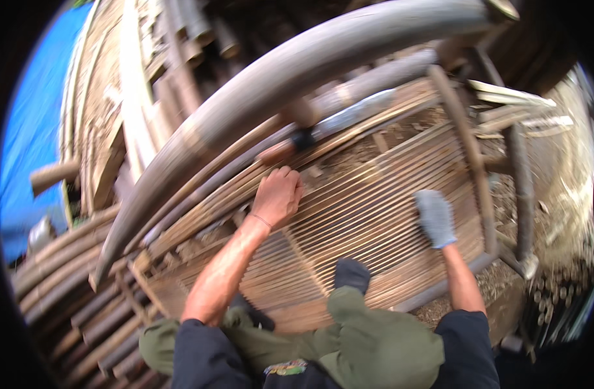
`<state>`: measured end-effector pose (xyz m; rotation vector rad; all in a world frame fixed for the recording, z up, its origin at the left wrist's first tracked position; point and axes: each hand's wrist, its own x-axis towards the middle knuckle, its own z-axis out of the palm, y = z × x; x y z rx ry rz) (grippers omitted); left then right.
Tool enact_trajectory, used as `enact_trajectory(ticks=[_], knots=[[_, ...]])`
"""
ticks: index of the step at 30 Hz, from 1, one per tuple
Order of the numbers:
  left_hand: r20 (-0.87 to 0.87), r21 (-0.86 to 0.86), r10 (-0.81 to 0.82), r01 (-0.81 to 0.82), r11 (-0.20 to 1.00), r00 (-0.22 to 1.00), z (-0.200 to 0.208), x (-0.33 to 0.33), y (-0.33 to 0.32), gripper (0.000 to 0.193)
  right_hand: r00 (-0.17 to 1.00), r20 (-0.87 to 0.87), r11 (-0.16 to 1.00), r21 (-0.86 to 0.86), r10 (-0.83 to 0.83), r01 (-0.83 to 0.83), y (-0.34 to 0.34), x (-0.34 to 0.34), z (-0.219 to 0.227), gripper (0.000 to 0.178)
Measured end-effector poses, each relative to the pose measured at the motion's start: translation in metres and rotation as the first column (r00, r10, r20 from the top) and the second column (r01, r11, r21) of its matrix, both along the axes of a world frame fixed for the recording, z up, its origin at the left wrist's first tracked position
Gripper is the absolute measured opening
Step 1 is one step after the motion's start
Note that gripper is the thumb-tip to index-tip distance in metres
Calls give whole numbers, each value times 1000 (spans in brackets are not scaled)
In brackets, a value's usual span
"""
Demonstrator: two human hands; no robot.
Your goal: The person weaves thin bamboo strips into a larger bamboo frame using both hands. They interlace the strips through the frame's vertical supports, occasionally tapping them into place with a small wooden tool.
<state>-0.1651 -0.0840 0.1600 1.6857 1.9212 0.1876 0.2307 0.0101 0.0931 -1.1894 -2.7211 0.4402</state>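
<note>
A bamboo bench lies below me, its slatted seat [355,223] made of narrow strips. My left hand [279,196], bare with a thin band at the wrist, is at the seat's far edge. Its fingers are curled down, and what they hold, if anything, is hidden. Farther right, my right hand [434,217] in a grey glove lies flat over the slats; blur softens its fingers. Just beyond the left hand is a long shiny thing [355,115] with a brown handle-like end [275,153] and a dark band. A thick curved bamboo pole [258,84] arches across the far side.
My foot in dark footwear [352,273] rests on the seat. Stacked bamboo poles [83,285] fill the lower left. A blue tarp [41,136] lies at far left, near pale split strips [131,84]. An upright bamboo leg [522,188] and cut pole ends [563,301] stand at right.
</note>
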Motion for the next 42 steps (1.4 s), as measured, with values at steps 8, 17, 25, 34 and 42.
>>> enact_trajectory(ticks=[8,17,25,34,42], knots=[[-160,-28,-186,184,982,969,27,-76,-192,42,367,146,295,-365,-919,883,-17,183,34,39],[-282,191,-334,394,899,899,-27,-91,-218,21,829,70,801,-224,-555,555,-131,-15,61,49],[-33,224,-176,179,958,984,-36,-100,-202,13,984,-95,851,-493,153,-180,-181,-272,71,29],[300,330,-107,2,944,948,-44,-113,-207,15,950,-264,631,-713,164,-307,-202,-328,57,27],[425,56,-29,6,998,905,-11,-108,-180,23,926,-56,426,-897,-374,118,-172,-296,239,17]])
